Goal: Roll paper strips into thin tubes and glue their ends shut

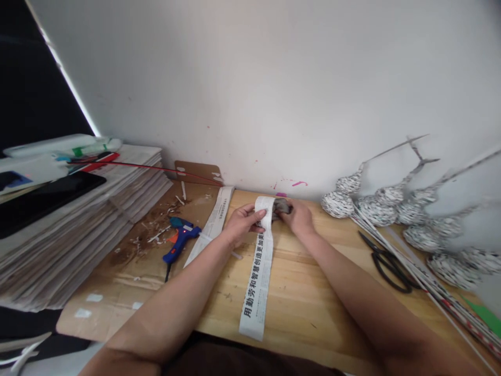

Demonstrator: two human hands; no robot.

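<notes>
Paper strip (256, 292) is lying lengthwise on the wooden table (305, 303), its upper end rising to the hands. Left hand (245, 222): thumb and fingers nearly together, pinching the strip. Right hand (299, 216): fingers curling narrowly, holding a dark lump (282, 206) just beside it. Glue gun (180, 243) is resting on cardboard (113, 300) at left, near a paper stack (129, 198). Scissors (391, 269) and woven shapes (338, 203) are sitting at right, by a pale wall (254, 78).

Head-worn view from above and behind left hand (246, 220) and right hand (300, 216)
It faces forward and down, both forearms (190, 282) entering nearer than the hands, the wall (250, 83) beyond them.
</notes>
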